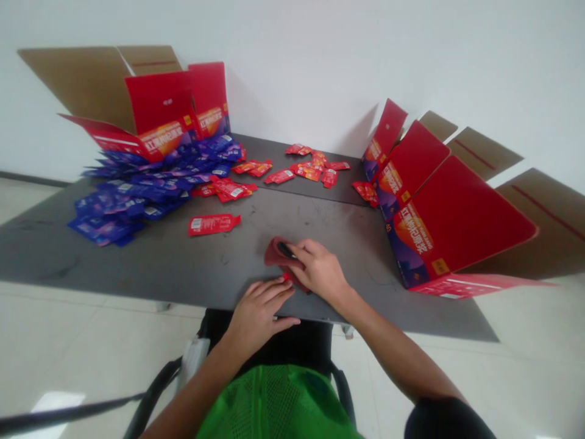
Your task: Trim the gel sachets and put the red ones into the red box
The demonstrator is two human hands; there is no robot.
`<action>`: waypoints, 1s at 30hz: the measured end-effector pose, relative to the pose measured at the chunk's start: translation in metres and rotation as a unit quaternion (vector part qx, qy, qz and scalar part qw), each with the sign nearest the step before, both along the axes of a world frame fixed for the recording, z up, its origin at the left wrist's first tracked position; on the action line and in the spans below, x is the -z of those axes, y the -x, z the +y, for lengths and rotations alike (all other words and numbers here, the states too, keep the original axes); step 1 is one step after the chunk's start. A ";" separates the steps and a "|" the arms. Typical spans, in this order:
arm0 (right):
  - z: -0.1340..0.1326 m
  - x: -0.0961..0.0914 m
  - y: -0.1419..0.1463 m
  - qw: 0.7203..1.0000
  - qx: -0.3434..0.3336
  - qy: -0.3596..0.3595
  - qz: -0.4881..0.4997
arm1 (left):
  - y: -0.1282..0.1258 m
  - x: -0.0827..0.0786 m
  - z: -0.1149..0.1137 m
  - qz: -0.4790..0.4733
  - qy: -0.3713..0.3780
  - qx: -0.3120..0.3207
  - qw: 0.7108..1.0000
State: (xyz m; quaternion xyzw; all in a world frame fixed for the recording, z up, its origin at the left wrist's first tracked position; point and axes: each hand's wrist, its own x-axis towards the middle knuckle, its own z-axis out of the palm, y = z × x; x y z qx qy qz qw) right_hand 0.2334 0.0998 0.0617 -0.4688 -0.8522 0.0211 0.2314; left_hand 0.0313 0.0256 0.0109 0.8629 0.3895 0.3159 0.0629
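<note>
At the table's near edge, my left hand (pixel 262 308) lies palm down with its fingers stretched out and the thumb apart. A small bit of a red sachet (pixel 287 277) shows at its fingertips; the rest is hidden under the hands. Just right of it, my right hand (pixel 322 271) is closed on a reddish-brown cloth (pixel 274 253), folded with a dark patch or opening on top. What else may be inside the cloth I cannot make out. Left of the cloth, a single red spouted pouch (pixel 214 224) lies flat on the grey table.
Blue sachets (pixel 150 186) are heaped at the left, in front of open red cartons (pixel 167 116). Several red pouches (pixel 315 167) are scattered at the back by the wall. Open red cartons (pixel 439 219) stand along the right. A chair armrest (pixel 158 390) is below left.
</note>
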 end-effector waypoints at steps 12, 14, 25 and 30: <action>0.045 -0.011 -0.054 0.988 0.140 -0.017 -0.058 | 0.001 0.005 0.001 -0.021 0.026 0.010 0.999; 0.030 -0.015 -0.035 0.993 0.115 -0.029 -0.012 | 0.001 0.005 0.001 -0.018 0.029 0.009 0.999; 0.027 0.006 -0.035 0.995 0.088 0.025 -0.037 | 0.001 0.000 0.001 -0.019 0.058 0.008 0.998; 0.034 -0.017 -0.044 0.990 0.140 -0.018 -0.013 | 0.001 0.001 0.001 -0.023 0.062 0.007 0.998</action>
